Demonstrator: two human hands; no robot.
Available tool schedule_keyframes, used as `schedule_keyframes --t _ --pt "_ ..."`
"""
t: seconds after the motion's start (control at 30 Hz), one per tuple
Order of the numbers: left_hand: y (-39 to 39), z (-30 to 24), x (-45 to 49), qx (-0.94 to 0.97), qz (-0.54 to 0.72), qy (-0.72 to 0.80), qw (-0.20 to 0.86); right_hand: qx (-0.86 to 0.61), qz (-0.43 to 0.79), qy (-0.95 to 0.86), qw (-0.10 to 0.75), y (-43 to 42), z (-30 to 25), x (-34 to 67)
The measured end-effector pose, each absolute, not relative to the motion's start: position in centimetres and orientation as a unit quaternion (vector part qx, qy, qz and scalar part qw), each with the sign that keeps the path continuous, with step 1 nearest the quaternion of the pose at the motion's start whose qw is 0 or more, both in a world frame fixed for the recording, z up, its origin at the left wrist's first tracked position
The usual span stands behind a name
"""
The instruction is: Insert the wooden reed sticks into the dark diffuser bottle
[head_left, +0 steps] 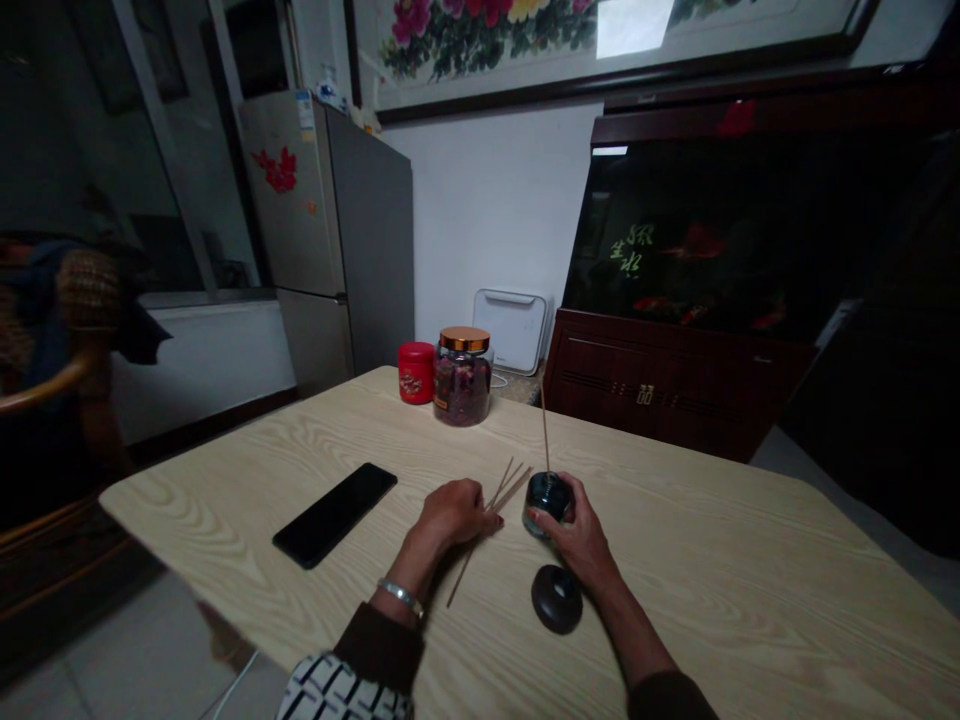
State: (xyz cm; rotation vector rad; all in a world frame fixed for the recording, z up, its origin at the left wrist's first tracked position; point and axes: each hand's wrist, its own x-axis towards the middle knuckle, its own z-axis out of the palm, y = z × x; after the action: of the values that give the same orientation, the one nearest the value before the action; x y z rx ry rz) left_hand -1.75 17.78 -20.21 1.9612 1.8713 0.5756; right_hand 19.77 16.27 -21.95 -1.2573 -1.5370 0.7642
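My right hand [581,527] is wrapped around a small dark glass diffuser bottle [546,505] on the table. One thin brown reed stick [546,430] stands upright in its neck. To the left of the bottle, my left hand [459,510] has its fingers closed over several loose reed sticks [514,485] lying at crossed angles; part of them is hidden under the hand. A dark round cap [556,599] with a hole in its middle lies on the tabletop, just below the bottle and beside my right wrist.
On the pale wood table [712,560], a black phone [335,514] lies at left. A red canister [416,373] and a large lidded jar of dried flowers [462,378] stand at the back. Beyond are a fridge [375,230] and a fish tank [690,240]; a chair [52,385] is at far left.
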Motion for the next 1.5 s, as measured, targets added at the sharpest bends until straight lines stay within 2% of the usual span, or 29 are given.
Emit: schedule_keyframes --t 0.13,0.63,0.7,0.83,0.9,1.13,1.5 --pt "17.6 -20.4 -1.2 0.703 0.172 0.668 0.174 -0.522 0.307 -0.627 0.490 16.3 -21.9 19.7" --pt "17.7 -20.7 -1.8 0.696 0.211 0.641 0.245 -0.524 0.305 -0.630 0.486 16.1 -21.6 19.8" --pt "17.9 -21.0 -1.8 0.678 0.262 0.623 0.288 -0.524 0.307 -0.629 0.486 16.1 -21.6 19.7" --pt "18.6 -20.4 -1.3 0.581 0.472 0.520 0.410 -0.516 0.308 -0.627 0.496 16.3 -21.9 19.7" --pt "19.0 -19.1 -0.6 0.534 0.556 0.468 0.432 -0.512 0.312 -0.625 0.500 16.4 -22.1 19.7" --pt "18.7 -13.5 2.5 0.486 0.716 0.363 0.346 -0.518 0.309 -0.632 0.486 16.6 -22.2 19.8" --pt "17.2 -14.4 4.5 0.534 0.707 0.384 0.261 -0.515 0.312 -0.634 0.486 16.4 -21.9 19.8"
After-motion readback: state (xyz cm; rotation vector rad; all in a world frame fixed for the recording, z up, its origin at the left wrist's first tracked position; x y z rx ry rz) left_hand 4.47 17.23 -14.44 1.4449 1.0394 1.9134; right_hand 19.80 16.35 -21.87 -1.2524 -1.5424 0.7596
